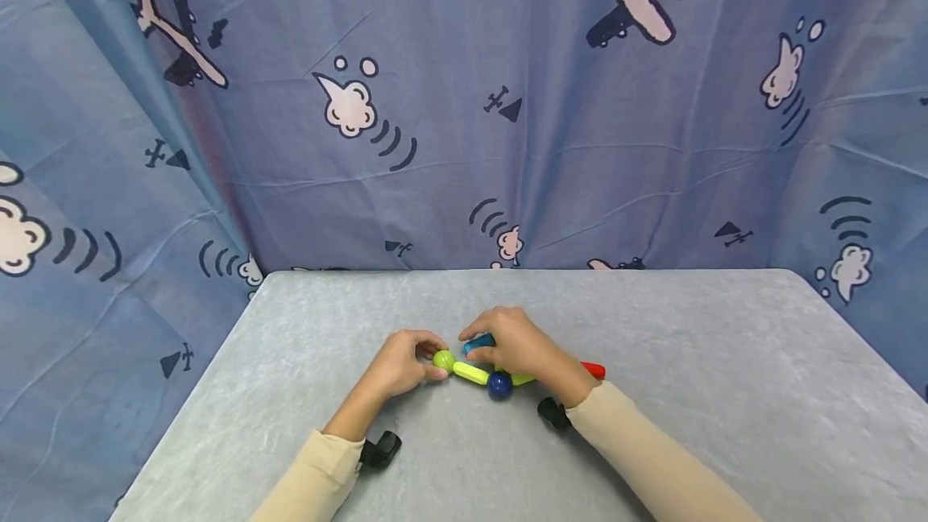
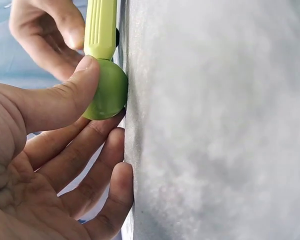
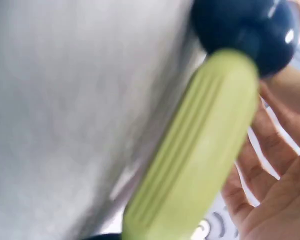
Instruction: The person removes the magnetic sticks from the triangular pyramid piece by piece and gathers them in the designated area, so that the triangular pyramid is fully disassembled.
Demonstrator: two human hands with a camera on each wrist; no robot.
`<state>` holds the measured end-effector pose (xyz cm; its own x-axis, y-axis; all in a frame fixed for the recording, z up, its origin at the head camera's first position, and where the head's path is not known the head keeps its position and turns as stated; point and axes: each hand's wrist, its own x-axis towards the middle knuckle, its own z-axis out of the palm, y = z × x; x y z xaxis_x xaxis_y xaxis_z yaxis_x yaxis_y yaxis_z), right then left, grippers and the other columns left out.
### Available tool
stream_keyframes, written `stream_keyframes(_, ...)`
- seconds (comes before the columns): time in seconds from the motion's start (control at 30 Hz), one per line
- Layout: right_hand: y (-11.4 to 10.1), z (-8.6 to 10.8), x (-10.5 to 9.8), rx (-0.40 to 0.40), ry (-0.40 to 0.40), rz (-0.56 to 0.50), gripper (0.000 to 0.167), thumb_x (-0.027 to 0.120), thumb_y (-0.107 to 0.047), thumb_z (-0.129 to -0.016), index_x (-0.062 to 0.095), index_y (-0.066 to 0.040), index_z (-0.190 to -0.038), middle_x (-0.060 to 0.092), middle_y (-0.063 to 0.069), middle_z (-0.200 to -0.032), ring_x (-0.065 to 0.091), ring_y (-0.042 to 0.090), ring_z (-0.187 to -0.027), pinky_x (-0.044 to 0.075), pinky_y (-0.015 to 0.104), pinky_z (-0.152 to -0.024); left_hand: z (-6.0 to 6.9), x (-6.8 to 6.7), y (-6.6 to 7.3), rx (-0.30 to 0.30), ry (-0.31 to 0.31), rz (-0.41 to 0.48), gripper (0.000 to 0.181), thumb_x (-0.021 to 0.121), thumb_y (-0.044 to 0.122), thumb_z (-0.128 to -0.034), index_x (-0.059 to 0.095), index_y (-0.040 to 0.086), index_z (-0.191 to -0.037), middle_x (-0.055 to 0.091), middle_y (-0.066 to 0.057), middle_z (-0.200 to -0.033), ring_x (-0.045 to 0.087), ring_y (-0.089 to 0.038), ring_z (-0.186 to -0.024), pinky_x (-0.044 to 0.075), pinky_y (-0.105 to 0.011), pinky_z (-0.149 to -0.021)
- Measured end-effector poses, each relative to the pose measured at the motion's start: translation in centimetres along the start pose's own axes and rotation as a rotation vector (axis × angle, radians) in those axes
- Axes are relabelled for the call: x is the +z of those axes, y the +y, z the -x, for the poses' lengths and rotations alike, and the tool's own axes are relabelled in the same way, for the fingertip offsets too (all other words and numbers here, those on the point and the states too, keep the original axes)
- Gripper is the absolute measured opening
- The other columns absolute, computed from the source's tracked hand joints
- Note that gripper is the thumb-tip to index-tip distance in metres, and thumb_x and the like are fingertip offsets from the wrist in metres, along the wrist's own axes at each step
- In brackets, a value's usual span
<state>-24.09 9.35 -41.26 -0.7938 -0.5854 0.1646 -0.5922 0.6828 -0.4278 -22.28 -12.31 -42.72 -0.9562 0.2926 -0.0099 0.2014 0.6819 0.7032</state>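
My left hand point(image 1: 406, 365) pinches a lime green ball point(image 1: 444, 361) between thumb and fingers. In the left wrist view the thumb presses on the green ball point(image 2: 108, 90), which touches the table. A yellow-green ribbed stick point(image 1: 471, 374) joins this ball to a dark blue ball point(image 1: 499, 385). Another yellow-green stick point(image 3: 190, 150) runs from the dark blue ball point(image 3: 247, 30) in the right wrist view. My right hand point(image 1: 515, 341) reaches over the chain and holds a short blue stick point(image 1: 478, 343) between thumb and fingers; the palm hides part of it.
A red stick point(image 1: 594, 370) shows beyond the right wrist, partly covered by the forearm. Black wrist-camera mounts point(image 1: 381, 449) sit under both wrists. The grey-white table point(image 1: 326, 304) ends at a blue curtain point(image 1: 449, 208) with airplane prints.
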Motion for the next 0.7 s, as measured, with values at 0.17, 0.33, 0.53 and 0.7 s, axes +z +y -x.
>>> stream_keyframes(0.17,-1.1,1.0,0.4,-0.014,0.014,0.017,0.026,0.083,-0.033,-0.080,0.080,-0.018,-0.101,0.076,-0.004,-0.097,0.067,0.017,-0.094,0.050,0.040,-0.089,0.0,0.0,0.0,0.002,0.002,0.009,0.031,0.087,0.014,-0.0744,0.075,0.012,-0.103,0.074,0.000,-0.094,0.067,-0.014,-0.089,0.053,-0.037,-0.085)
stream_keyframes(0.33,-1.5,1.7,0.7,0.059,-0.024,0.018,0.027,0.085,-0.036,-0.078,0.080,-0.022,-0.101,0.077,-0.010,-0.092,0.067,0.009,-0.086,0.053,0.027,-0.074,0.0,0.0,0.0,0.008,0.009,0.017,0.031,0.088,0.013,-0.0734,0.075,0.011,-0.102,0.074,-0.001,-0.094,0.067,-0.014,-0.089,0.053,-0.036,-0.085)
stream_keyframes(0.53,-1.6,2.1,0.7,0.070,-0.050,-0.004,0.020,0.083,-0.029,-0.080,0.081,-0.022,-0.099,0.077,-0.010,-0.087,0.064,0.002,-0.074,0.049,0.021,-0.063,0.1,0.0,0.1,0.013,0.011,0.025,0.030,0.087,0.012,-0.0741,0.076,0.011,-0.102,0.075,-0.002,-0.095,0.068,-0.016,-0.090,0.053,-0.037,-0.086)
stream_keyframes(0.7,-1.7,2.3,0.5,0.071,-0.055,-0.030,0.019,0.082,-0.026,-0.082,0.081,-0.020,-0.100,0.077,-0.009,-0.087,0.059,-0.001,-0.067,0.047,0.020,-0.059,0.2,0.1,0.1,0.017,0.010,0.026,0.029,0.086,0.010,-0.0740,0.076,0.011,-0.101,0.075,-0.002,-0.096,0.068,-0.017,-0.091,0.053,-0.037,-0.087)
